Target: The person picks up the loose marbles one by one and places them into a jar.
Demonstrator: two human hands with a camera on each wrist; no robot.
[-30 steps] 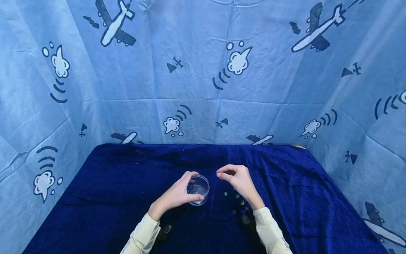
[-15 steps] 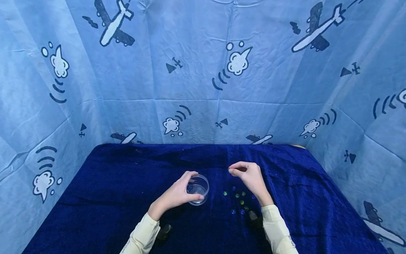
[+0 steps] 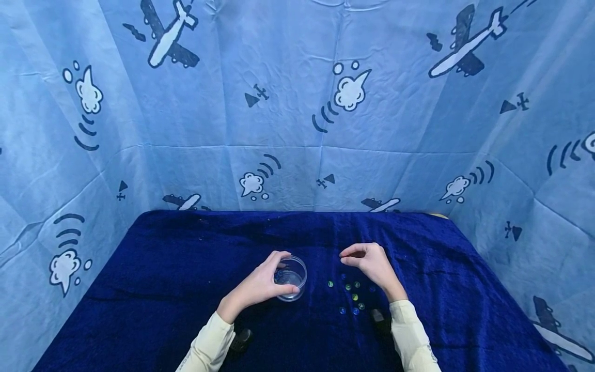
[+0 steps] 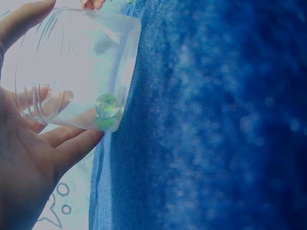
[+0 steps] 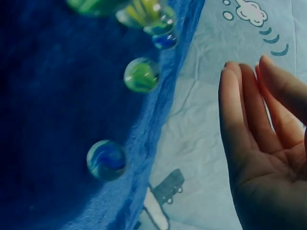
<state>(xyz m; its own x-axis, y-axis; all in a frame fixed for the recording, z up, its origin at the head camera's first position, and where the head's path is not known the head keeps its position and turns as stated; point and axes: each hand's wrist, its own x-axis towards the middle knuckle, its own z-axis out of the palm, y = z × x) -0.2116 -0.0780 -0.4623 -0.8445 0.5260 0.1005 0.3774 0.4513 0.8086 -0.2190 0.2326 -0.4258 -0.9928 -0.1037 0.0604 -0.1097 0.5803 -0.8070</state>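
Observation:
My left hand [image 3: 260, 284] grips a clear plastic jar [image 3: 297, 276], thumb on the near side and fingers round the far side. The jar's round mouth shows in the head view. Inside it, at the base, lies a green glass marble [image 4: 107, 105], seen through the wall in the left wrist view. My right hand [image 3: 372, 262] hovers above the cloth to the right of the jar, fingers bent towards the thumb, with nothing visible between them. Several green, yellow and blue marbles [image 3: 355, 297] lie scattered below it; a blue-swirled marble [image 5: 107, 160] sits apart in the right wrist view.
A dark blue velvet cloth [image 3: 172, 289] covers the table. Light blue curtains [image 3: 288, 119] with airplane prints rise behind it and at both sides. Small dark devices [image 3: 244, 338] sit by the cream sleeves [image 3: 211, 338].
My right hand has moved right, away from the jar's mouth, then slightly down, and its fingertips have parted a little. The left hand and jar stay in place.

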